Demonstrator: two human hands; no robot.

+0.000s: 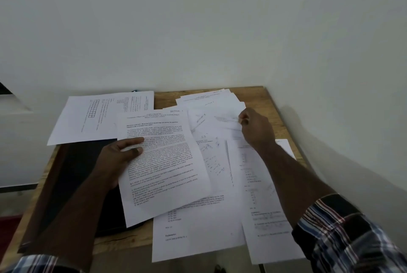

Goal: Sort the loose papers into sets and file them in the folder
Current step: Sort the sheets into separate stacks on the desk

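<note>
Overhead, the head view shows one wooden table [253,94] set into a corner of pale walls, one dark folder [83,175] and many loose papers whose count I cannot fix, since they overlap; at least eight sheets show. The folder lies on the table's left half, mostly covered. One landscape sheet [99,116] with a small grid lies over the folder's far edge. A fanned pile [211,100] sits at the table's far right. Two long sheets [264,195] hang past the table's near edge, beside the folder on the right.

Two hands are in view. The left hand [119,158] holds one printed page [163,158] marked "SECTION - 1" over the folder's right side: thumb on top of the page near its left edge, the other fingers hidden beneath it. The right hand [255,127] reaches to the fanned pile, its fingers curled together and pinching the edge of a top sheet [224,118], which is blurred and hard to read. Both forearms stretch out from checked sleeves [343,233], cut off at the bottom edge.

Most print is too small or smeared to read. A dark object behind the landscape sheet shows only as a sliver. The table's left corner is hidden under paper.
</note>
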